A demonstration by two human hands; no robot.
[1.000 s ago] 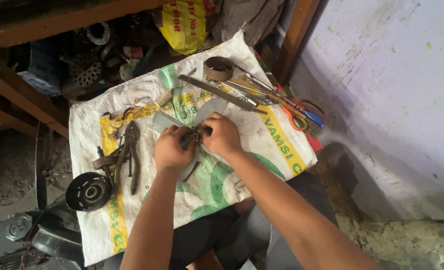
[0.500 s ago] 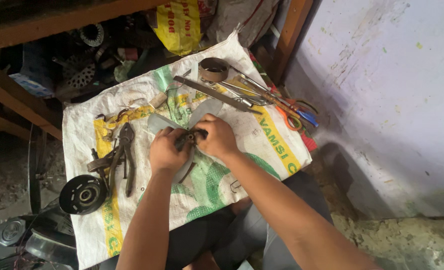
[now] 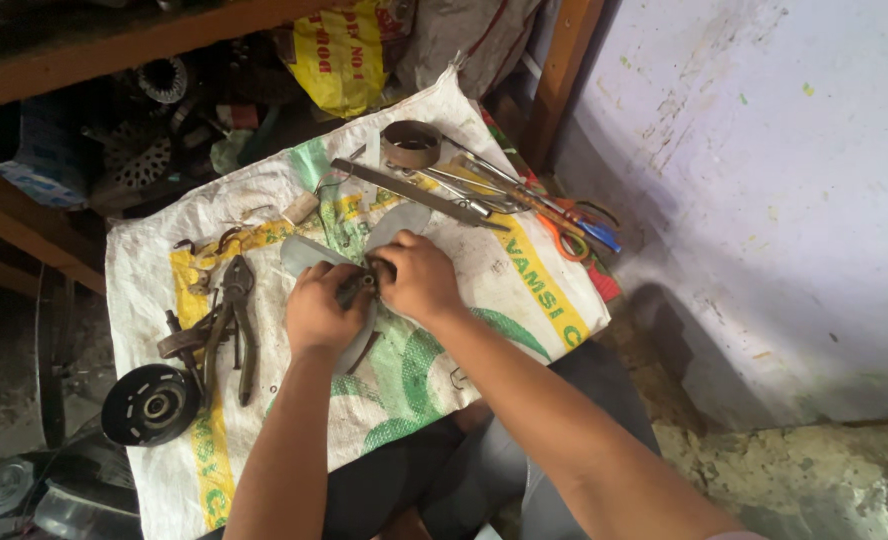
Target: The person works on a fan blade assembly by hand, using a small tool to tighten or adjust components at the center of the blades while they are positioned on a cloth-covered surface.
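Observation:
A small grey fan blade (image 3: pixel 399 222) lies on a white woven sack (image 3: pixel 484 290) spread in front of me. My left hand (image 3: pixel 319 310) and my right hand (image 3: pixel 419 280) are both closed around its dark hub (image 3: pixel 367 283), fingers meeting at the middle. One blade sticks out to the upper right, another to the left at the grey blade tip (image 3: pixel 304 252), and a third shows below my left hand. The hub itself is mostly hidden by my fingers.
Pliers (image 3: pixel 236 325) and a black round pulley part (image 3: pixel 151 405) lie on the sack's left. A tape roll (image 3: pixel 411 144), a long flat file (image 3: pixel 414 192), screwdrivers (image 3: pixel 549 212) and scissors lie at the back right. A purple wall (image 3: pixel 764 200) stands to the right, cluttered wooden shelves behind.
Both hands have stayed on the fan hub with only small finger movements. The view has shifted slightly, so the sack and tools sit a little lower left.

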